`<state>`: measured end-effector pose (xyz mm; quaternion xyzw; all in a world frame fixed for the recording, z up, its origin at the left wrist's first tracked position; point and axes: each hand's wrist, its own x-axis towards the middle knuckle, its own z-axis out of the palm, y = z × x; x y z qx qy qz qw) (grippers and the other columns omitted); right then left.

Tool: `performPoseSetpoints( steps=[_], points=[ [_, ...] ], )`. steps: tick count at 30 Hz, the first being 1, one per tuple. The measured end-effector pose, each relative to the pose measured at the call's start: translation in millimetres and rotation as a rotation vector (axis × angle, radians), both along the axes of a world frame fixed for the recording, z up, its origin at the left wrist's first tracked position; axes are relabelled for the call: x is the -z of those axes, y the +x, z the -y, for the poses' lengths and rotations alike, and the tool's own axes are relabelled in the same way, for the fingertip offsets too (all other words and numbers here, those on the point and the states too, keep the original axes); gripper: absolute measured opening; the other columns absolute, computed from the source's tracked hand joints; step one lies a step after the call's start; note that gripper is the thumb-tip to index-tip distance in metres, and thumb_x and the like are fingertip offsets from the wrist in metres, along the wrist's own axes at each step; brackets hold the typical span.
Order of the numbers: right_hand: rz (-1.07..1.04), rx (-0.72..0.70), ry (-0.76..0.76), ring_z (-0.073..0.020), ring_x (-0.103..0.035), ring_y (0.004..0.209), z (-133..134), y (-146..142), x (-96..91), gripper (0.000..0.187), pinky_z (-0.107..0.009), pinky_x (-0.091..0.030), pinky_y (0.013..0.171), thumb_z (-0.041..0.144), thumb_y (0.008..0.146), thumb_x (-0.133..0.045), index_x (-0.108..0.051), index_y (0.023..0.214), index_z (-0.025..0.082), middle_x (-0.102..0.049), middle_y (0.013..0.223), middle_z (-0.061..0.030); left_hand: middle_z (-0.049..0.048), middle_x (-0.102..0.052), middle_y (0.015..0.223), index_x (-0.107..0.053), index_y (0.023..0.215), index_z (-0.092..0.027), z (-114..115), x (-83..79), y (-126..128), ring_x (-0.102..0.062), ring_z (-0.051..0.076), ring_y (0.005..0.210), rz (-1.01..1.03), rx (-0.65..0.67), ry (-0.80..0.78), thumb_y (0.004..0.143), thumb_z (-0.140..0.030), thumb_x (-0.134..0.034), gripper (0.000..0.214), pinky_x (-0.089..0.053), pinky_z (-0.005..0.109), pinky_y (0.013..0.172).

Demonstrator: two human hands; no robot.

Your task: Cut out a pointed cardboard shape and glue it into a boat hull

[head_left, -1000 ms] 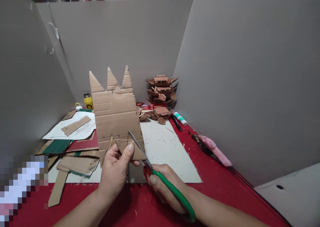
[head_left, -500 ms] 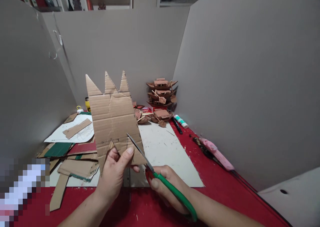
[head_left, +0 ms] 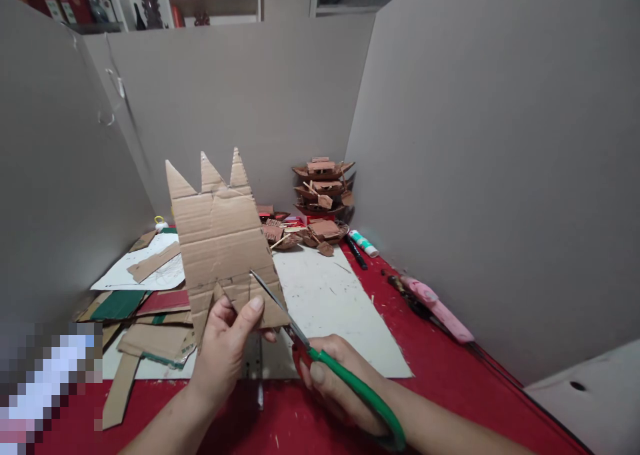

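Note:
Upright before me is a brown cardboard piece (head_left: 220, 235) with three pointed spikes along its top edge and a notch cut in its lower edge. My left hand (head_left: 230, 328) grips it at the bottom, thumb on the near face. Green-handled scissors (head_left: 350, 385) are in my right hand (head_left: 335, 375), fingers wrapped round the handles. One blade lies across the lower right of the cardboard, its tip near a drawn line; the other blade is mostly hidden behind the sheet.
Cardboard scraps (head_left: 155, 341) and a white paper sheet (head_left: 110, 271) lie at left. Small model boats (head_left: 323, 205) are stacked at the back. A pink glue gun (head_left: 437, 308), a black marker (head_left: 357, 255) and a white-green tube (head_left: 364, 243) lie right of the white board (head_left: 340, 321).
The cardboard has shifted slightly left and its spikes sit a little lower. The scissors handles look spread a bit wider, with the blade still across the cardboard's lower right.

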<state>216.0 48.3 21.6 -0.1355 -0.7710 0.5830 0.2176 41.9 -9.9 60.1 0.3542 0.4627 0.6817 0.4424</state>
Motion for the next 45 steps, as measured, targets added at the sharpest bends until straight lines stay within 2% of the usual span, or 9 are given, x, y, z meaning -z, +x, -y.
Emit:
performPoseSetpoints(
  steps=[2,6,8,12,18,25,34,39,45],
  points=[
    [-0.027,0.047,-0.037,-0.0067,-0.025,0.046,-1,0,0.8,0.057,-0.021,-0.020,0.041,0.070,0.087,-0.038,-0.045,0.066,0.017,-0.030,0.049,0.0064,0.0030,-0.071,0.077,-0.067,0.090,-0.017,1,-4.3,-9,-0.063,0.012,0.062,-0.128,0.132,0.014,0.076,-0.035,-0.074,0.023,-0.054,0.024,0.064],
    [-0.047,0.207,-0.050,-0.0079,-0.025,0.047,-8,2,-1.7,0.056,-0.022,-0.021,0.042,0.071,0.085,-0.040,-0.041,0.063,0.020,-0.031,0.049,0.0057,0.0126,-0.070,0.104,-0.068,0.107,-0.018,3,-20.9,-42,-0.066,0.024,0.096,-0.380,0.555,-0.037,0.068,-0.023,-0.080,0.041,-0.052,0.035,0.086],
    [-0.044,0.258,-0.011,-0.0086,-0.025,0.050,-12,3,-3.8,0.056,-0.022,-0.020,0.044,0.072,0.085,-0.041,-0.037,0.062,0.020,-0.029,0.051,0.0053,0.0126,-0.067,0.115,-0.062,0.121,-0.023,3,-28.8,-55,-0.064,0.026,0.103,-0.262,0.466,0.020,0.068,-0.025,-0.081,0.057,-0.050,0.037,0.091],
    [0.002,0.228,0.073,-0.0089,-0.025,0.054,-13,3,-3.4,0.054,-0.023,-0.021,0.047,0.068,0.086,-0.043,-0.036,0.063,0.020,-0.027,0.058,0.0048,0.0106,-0.068,0.113,-0.064,0.116,-0.020,-2,-33.3,-59,-0.066,0.023,0.098,-0.099,0.181,0.127,0.075,-0.030,-0.074,0.042,-0.052,0.035,0.091],
    [0.083,0.112,0.101,-0.0085,-0.024,0.058,-4,3,1.6,0.051,-0.022,-0.022,0.050,0.064,0.087,-0.046,-0.037,0.066,0.018,-0.026,0.064,0.0045,0.0037,-0.072,0.086,-0.067,0.089,-0.015,-5,-29.4,-46,-0.066,0.013,0.070,-0.002,0.001,0.026,0.068,-0.023,-0.081,0.027,-0.052,0.018,0.055],
    [0.091,0.054,0.016,-0.0070,-0.022,0.054,1,4,-4.4,0.055,-0.022,-0.019,0.046,0.066,0.084,-0.051,-0.035,0.063,0.019,-0.024,0.058,0.0059,0.0002,-0.069,0.069,-0.068,0.081,-0.013,-5,-34.1,-56,-0.062,0.010,0.057,0.041,0.001,-0.038,0.060,-0.018,-0.085,0.028,-0.050,0.016,0.047],
    [0.039,-0.175,-0.316,-0.0070,-0.035,0.028,-3,4,-4.5,0.063,-0.017,-0.025,0.029,0.076,0.084,-0.036,-0.048,0.066,0.016,-0.037,0.037,0.0063,-0.0010,-0.070,0.072,-0.066,0.089,-0.015,-5,-32.8,-54,-0.060,0.009,0.052,0.055,-0.012,-0.012,0.060,-0.018,-0.084,0.034,-0.050,0.017,0.046],
    [0.050,-0.152,-0.281,-0.0065,-0.033,0.029,-4,8,-8.6,0.065,-0.016,-0.021,0.028,0.078,0.081,-0.038,-0.051,0.071,0.015,-0.037,0.037,0.0067,0.0010,-0.070,0.073,-0.066,0.082,-0.015,-5,-30.1,-55,-0.063,0.011,0.057,0.043,-0.019,-0.006,0.061,-0.020,-0.083,0.028,-0.051,0.019,0.050],
    [0.079,-0.144,-0.215,-0.0060,-0.034,0.031,-5,11,-10.8,0.063,-0.016,-0.022,0.030,0.075,0.084,-0.037,-0.049,0.067,0.016,-0.038,0.041,0.0058,0.0006,-0.071,0.076,-0.068,0.091,-0.016,-6,-29.4,-56,-0.061,0.010,0.056,0.024,-0.021,0.008,0.062,-0.021,-0.084,0.033,-0.047,0.016,0.048]
  ],
)
